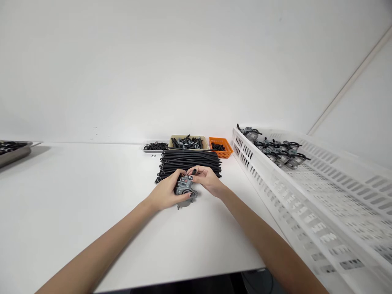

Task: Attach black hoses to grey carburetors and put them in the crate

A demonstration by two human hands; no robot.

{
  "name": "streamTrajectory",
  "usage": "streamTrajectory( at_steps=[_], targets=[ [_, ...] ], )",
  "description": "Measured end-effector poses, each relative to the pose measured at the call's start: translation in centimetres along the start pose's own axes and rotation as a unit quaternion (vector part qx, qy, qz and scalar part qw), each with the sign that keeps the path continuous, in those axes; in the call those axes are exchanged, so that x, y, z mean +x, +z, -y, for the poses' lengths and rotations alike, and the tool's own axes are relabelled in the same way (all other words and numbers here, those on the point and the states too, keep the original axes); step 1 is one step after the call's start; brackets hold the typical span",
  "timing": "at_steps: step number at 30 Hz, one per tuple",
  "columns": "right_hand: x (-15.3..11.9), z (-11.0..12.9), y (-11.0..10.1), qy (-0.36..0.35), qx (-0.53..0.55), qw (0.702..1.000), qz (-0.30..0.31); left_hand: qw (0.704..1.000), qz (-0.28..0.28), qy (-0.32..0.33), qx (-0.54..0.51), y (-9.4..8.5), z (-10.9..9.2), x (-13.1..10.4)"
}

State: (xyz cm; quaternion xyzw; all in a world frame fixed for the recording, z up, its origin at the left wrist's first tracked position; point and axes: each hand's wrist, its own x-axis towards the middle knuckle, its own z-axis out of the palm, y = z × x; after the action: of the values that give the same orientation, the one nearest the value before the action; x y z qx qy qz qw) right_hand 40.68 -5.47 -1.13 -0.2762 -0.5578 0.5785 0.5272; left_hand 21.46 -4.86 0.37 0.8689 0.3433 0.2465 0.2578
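Observation:
Near the middle of the white table, my left hand (pixel 168 192) is wrapped round a grey metal part (pixel 184 187) that looks like a carburetor, its thumb across the front. My right hand (pixel 206 179) pinches a short black rubber piece (pixel 194 172) at the part's upper right, with thumb and forefinger closed. Whether that piece is joined to the metal part is too small to tell. Just behind both hands lies a stack of black tubes (pixel 190 161), partly hidden by my fingers.
Behind the tubes stand a clear tray (pixel 147 151) of black rings, a cream tray (pixel 202 138) and an orange basket (pixel 226 154) with small parts. A large white crate (pixel 275 183) holding several metal parts (pixel 277 150) fills the right. A metal tray (pixel 18 157) is far left.

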Motion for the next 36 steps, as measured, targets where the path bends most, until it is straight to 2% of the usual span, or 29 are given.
streamTrajectory(
  at_steps=[6, 10, 13, 16, 18, 20, 22, 24, 26, 27, 29, 33, 35, 36],
  targets=[
    [-0.4, 0.3, 0.1, 0.030, -0.010, 0.999, 0.017, 1.000, -0.002, -0.008, -0.002, 0.0, -0.2, -0.1],
    [-0.4, 0.4, 0.3, 0.022, -0.030, 0.999, 0.008, 1.000, 0.001, -0.017, -0.018, -0.3, -0.1, -0.3],
    [-0.4, 0.1, 0.5, 0.003, -0.022, 1.000, -0.009, 0.996, -0.005, 0.005, -0.089, -0.5, 0.2, -0.3],
    [-0.3, 0.0, 0.8, -0.012, 0.002, 1.000, -0.017, 0.978, -0.026, 0.005, -0.206, -0.2, 0.3, -0.2],
    [-0.4, 0.2, 1.0, -0.024, 0.014, 0.999, -0.018, 0.951, -0.041, -0.027, -0.306, 0.4, 0.2, 0.0],
    [-0.5, 0.7, 1.1, -0.025, 0.024, 0.999, -0.018, 0.898, -0.036, -0.096, -0.427, 1.2, -0.1, 0.0],
    [-0.8, 1.1, 1.2, -0.015, 0.035, 0.999, -0.014, 0.818, 0.006, -0.177, -0.547, 1.8, -0.6, -0.2],
    [-1.0, 1.5, 1.5, -0.010, 0.043, 0.999, -0.005, 0.734, 0.079, -0.227, -0.636, 2.2, -1.1, -0.6],
    [-1.1, 1.7, 1.9, -0.014, 0.038, 0.999, 0.000, 0.682, 0.138, -0.238, -0.678, 2.4, -1.6, -1.1],
    [-1.1, 1.7, 2.1, -0.016, 0.028, 0.999, -0.001, 0.671, 0.151, -0.238, -0.686, 2.5, -1.7, -1.3],
    [-0.9, 1.6, 2.4, -0.021, -0.007, 1.000, -0.013, 0.670, 0.145, -0.240, -0.688, 2.6, -1.8, -1.6],
    [-0.1, 1.4, 1.5, -0.080, -0.127, 0.985, -0.084, 0.676, 0.082, -0.258, -0.686, 2.8, -1.7, -1.5],
    [0.3, 1.2, 0.4, -0.118, -0.240, 0.952, -0.150, 0.674, 0.062, -0.262, -0.688, 2.7, -1.7, -1.4],
    [0.4, 1.1, -0.3, -0.134, -0.311, 0.924, -0.180, 0.672, 0.060, -0.264, -0.689, 2.6, -1.7, -1.4]
  ],
)
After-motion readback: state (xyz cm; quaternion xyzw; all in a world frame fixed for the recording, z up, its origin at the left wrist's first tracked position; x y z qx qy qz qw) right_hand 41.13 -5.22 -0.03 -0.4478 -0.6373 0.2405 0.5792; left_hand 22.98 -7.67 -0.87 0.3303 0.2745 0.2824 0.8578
